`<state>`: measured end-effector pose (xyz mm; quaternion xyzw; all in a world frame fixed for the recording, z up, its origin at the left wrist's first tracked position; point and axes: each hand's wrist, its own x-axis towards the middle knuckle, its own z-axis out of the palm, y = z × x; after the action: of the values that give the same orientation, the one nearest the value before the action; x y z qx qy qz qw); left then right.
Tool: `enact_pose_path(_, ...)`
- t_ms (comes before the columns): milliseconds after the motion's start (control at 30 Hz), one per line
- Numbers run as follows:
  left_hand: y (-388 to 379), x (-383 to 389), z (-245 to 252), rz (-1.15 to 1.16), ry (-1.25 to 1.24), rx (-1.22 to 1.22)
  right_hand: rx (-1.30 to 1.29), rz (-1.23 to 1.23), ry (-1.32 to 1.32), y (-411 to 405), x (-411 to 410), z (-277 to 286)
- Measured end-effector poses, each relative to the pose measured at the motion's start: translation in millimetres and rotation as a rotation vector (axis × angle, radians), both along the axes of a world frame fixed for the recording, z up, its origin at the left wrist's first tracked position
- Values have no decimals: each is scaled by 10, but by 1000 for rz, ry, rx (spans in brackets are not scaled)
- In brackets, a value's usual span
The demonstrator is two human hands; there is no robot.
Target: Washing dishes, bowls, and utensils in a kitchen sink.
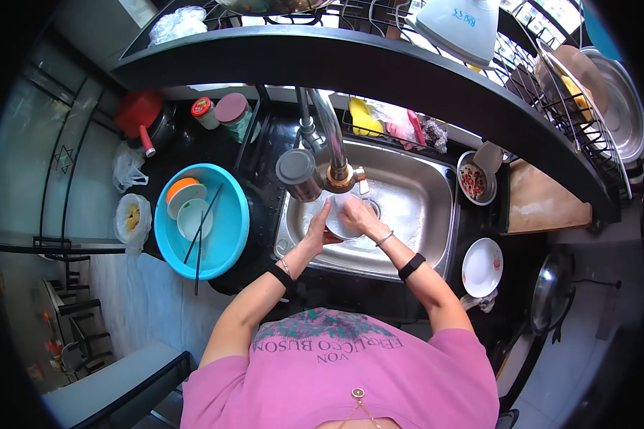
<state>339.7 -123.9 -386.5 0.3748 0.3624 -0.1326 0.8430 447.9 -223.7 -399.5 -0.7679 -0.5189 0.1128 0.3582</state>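
Over the stainless steel sink (pixel 424 214) my left hand (pixel 320 228) grips a white bowl (pixel 339 228) by its left rim. My right hand (pixel 358 214) reaches into the bowl with its fingers curled; whether it holds anything in there is hidden. Right above the bowl is the faucet (pixel 337 161), with a metal cylinder (pixel 298 174) attached on its left side. The bowl covers part of the drain (pixel 374 206). Water seems to run from the faucet into the bowl, though the stream is blurred.
Left of the sink, a blue basin (pixel 231 241) holds bowls (pixel 195 219) and chopsticks (pixel 199 241). A white plate (pixel 482 268) and a small metal pot (pixel 485 195) stand to the right. A dark shelf edge (pixel 354 59) arches above the sink. Behind the sink hangs a wire caddy (pixel 402 140).
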Motion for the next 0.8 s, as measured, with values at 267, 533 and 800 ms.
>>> enact_pose_path(267, 10, 14, 47, -41, -12, 103, 35, -133, 270, 173, -176, 102)
enact_pose_path(533, 101, 101, -143, 22, -157, -28, -108, -406, 187, -304, 296, -101)
enact_pose_path(800, -99, 248, -572, 290, 17, 138, 127, -506, 1227, -310, -344, 525)
